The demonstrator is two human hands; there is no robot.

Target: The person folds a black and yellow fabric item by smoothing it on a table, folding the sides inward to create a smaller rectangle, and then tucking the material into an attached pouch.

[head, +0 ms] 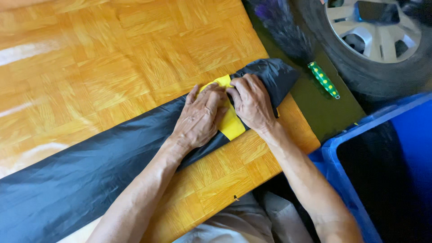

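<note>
A long black plastic bag (pixel 90 171) lies flat across a wooden parquet table (pixel 112 67), running from the lower left to the upper right. A yellow band (pixel 231 123) crosses the bag near its right end. My left hand (pixel 198 119) presses down on the bag and the yellow band, fingers spread flat. My right hand (pixel 252 103) lies beside it, fingers curled over the band and the bag's bunched black end (pixel 276 74). The fingertips of both hands meet on the yellow band.
A feather duster (pixel 288 31) with a green dotted handle (pixel 324 80) lies past the table's right edge on a dark surface. A car wheel (pixel 378 36) stands at the upper right. A blue bin (pixel 387 162) with a dark inside stands at the lower right.
</note>
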